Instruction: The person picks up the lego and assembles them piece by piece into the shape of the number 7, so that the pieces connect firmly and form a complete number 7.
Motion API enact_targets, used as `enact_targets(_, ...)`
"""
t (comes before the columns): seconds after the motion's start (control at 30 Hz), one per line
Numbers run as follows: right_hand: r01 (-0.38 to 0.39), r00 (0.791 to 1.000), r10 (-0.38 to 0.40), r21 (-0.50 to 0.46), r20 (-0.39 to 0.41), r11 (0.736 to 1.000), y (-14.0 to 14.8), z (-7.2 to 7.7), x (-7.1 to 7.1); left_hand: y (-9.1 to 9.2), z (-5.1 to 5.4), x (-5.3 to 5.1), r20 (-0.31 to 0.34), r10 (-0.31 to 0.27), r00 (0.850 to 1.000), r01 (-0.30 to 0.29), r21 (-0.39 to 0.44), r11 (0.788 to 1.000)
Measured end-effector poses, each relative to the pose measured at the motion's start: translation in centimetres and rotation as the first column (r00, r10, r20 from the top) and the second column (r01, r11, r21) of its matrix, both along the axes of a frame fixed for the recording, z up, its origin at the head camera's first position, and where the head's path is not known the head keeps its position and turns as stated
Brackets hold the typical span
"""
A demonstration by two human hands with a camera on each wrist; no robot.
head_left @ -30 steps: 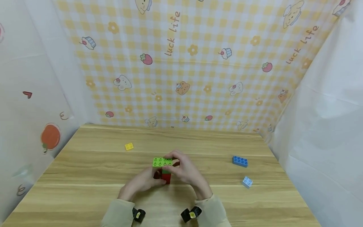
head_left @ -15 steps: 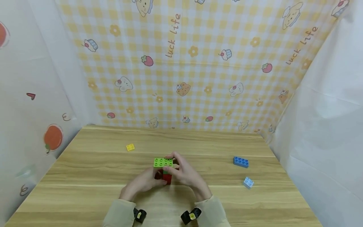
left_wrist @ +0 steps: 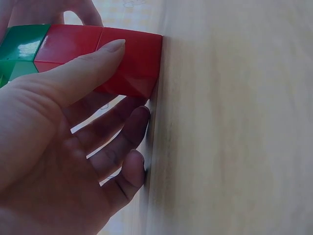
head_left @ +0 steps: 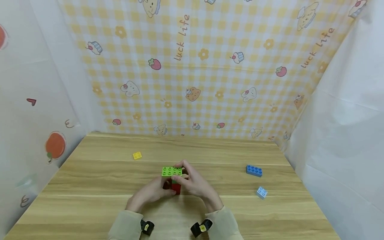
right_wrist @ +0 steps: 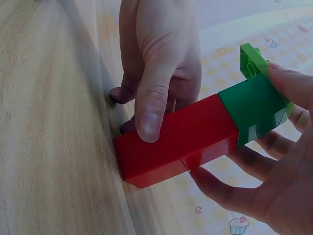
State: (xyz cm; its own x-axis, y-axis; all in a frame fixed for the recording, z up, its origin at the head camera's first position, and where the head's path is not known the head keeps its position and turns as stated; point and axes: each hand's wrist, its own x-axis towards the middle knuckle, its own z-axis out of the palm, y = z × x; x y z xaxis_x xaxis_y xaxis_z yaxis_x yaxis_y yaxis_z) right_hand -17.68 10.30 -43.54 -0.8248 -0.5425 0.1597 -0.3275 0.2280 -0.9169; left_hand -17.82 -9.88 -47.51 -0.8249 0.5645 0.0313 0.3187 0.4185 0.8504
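An upright stack stands on the table: two red blocks [right_wrist: 200, 129] at the bottom, a dark green block [right_wrist: 254, 108] above them, and a thin light green plate [head_left: 168, 171] on top, overhanging to the left. My left hand [head_left: 150, 192] grips the lower red part, its thumb [left_wrist: 98, 68] across the red faces. With thumb and index finger my right hand [head_left: 196, 183] pinches the right end of the light green plate. Its other fingers lie behind the stack, one touching the red block's edge in the right wrist view.
A small yellow plate [head_left: 137, 155] lies at the back left of the wooden table [head_left: 90, 173]. On the right are a blue brick [head_left: 254, 170] and a smaller light blue brick [head_left: 261, 192]. A checkered cloth [head_left: 219, 76] hangs behind the table.
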Motion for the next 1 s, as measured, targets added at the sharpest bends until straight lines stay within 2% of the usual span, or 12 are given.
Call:
enact_targets(0.17, -0.015, 1.000, 0.015, -0.008, 0.019, 1.000, 0.0, 0.1, 0.0, -0.1, 0.0, -0.1, 0.001, 0.002, 1.000, -0.002, 0.004, 1.000)
enact_targets(0.43, -0.013, 1.000, 0.014, -0.018, 0.028, 1.000, 0.0, -0.1, -0.1, -0.2, -0.1, -0.2, -0.012, -0.030, 0.999, 0.030, -0.003, 1.000)
enact_targets(0.63, -0.024, 0.999, 0.025, -0.033, 0.046, 0.999, 0.0, -0.1, -0.1, -0.9, 0.2, -0.2, 0.046, -0.026, 0.999, 0.026, -0.005, 1.000)
enact_targets(0.73, -0.020, 0.999, 0.021, -0.025, 0.046, 0.999, 0.2, 0.0, -0.2, -1.4, 0.6, -0.3, 0.070, -0.010, 0.997, 0.011, -0.015, 1.000)
enact_targets(0.87, -0.017, 0.998, 0.019, -0.028, 0.057, 0.999, 0.2, 0.0, -0.2, -2.3, 1.1, -0.7, 0.066, 0.026, 0.997, -0.023, -0.052, 0.998)
enact_targets(1.0, -0.025, 0.996, 0.029, -0.051, 0.082, 0.998, -0.1, -0.1, -0.2, -4.1, 1.6, -1.3, 0.037, 0.109, 0.993, -0.104, -0.126, 0.987)
